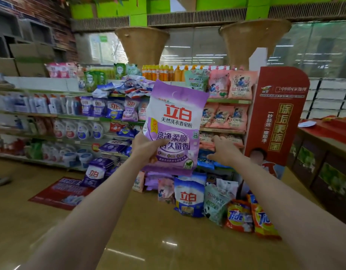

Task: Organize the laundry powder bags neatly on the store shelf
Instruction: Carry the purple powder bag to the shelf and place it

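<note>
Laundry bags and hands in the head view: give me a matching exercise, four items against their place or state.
Items:
1. purple bag
2. Tide bags
3. left hand
4. right hand

States:
A. standing on the floor
B. held up in the air
C. fingers straight, reaching toward the shelf
D. gripping a bag

Pairs: 1-B, 2-A, 3-D, 4-C

A glossy tan tiled floor (148,221) reflects ceiling lights. A red rectangular floor mat (61,191) lies left. Two woven brown cone-shaped baskets (142,45) stand before glass windows (193,47). Bright green panels (109,8) cap the wall; red brick wall (41,10) stands left.
</note>
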A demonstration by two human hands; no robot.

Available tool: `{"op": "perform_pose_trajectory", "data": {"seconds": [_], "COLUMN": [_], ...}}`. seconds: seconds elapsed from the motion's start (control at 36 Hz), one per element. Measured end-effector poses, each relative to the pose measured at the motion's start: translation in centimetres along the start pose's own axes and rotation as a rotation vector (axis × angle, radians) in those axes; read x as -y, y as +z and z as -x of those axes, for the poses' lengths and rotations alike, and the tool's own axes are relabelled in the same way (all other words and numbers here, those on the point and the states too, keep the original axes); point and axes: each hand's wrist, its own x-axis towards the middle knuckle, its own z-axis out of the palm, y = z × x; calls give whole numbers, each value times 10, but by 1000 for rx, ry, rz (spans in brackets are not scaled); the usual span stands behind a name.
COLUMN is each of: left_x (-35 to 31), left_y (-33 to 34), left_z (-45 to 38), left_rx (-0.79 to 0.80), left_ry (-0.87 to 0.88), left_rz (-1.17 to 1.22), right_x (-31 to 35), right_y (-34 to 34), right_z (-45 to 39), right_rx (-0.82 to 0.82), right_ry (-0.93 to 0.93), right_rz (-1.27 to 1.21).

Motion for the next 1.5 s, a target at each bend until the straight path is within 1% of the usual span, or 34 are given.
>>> {"op": "perform_pose_trajectory", "data": {"seconds": [0.14,0.28,0.47,0.53,0.64,0.72,0.81,0.89,1.0,1.06,1.11,1.14,1.22,1.31,1.36,1.44,1.47,1.5], "left_x": [15,22,34,32,28,30,33,38,46,51,58,60,72,79,84,90,90,91], "left_y": [-2,-13,-33,-39,-52,-61,-69,-79,-88,-90,-92,-92,-91,-92,-94,-95,-95,-93], "left_z": [-25,-50,-101,-120,-161,-194,-224,-251,-286,-301,-317,-324,-353,-380,-397,-420,-429,-437], "left_rx": [-53,-98,-42,-24,27,76,127,192,294,344,355,349,325,251,222,244,258,261], "left_ry": [10,-42,-112,-99,-65,-40,-37,-47,-48,-59,-82,-94,-99,-76,-23,69,87,91], "left_rz": [-33,23,115,110,107,111,102,89,52,-22,-117,-141,-177,-284,-436,-810,-901,-943], "right_x": [2,18,55,70,100,121,137,150,161,165,166,167,168,160,154,146,146,144], "right_y": [16,31,50,51,52,55,60,66,87,95,101,104,112,124,133,139,139,139], "right_z": [-25,-55,-112,-132,-174,-206,-230,-251,-275,-285,-296,-303,-323,-349,-366,-394,-405,-414], "right_rx": [49,53,100,113,117,109,134,141,110,98,45,20,21,-23,-52,-99,-110,-119], "right_ry": [8,-22,-5,-4,21,15,-17,19,120,144,138,137,148,180,200,211,201,185], "right_rz": [-37,-141,-403,-526,-870,-1037,-1230,-1299,-1357,-1394,-1400,-1391,-1329,-1328,-1344,-1323,-1330,-1333]}}
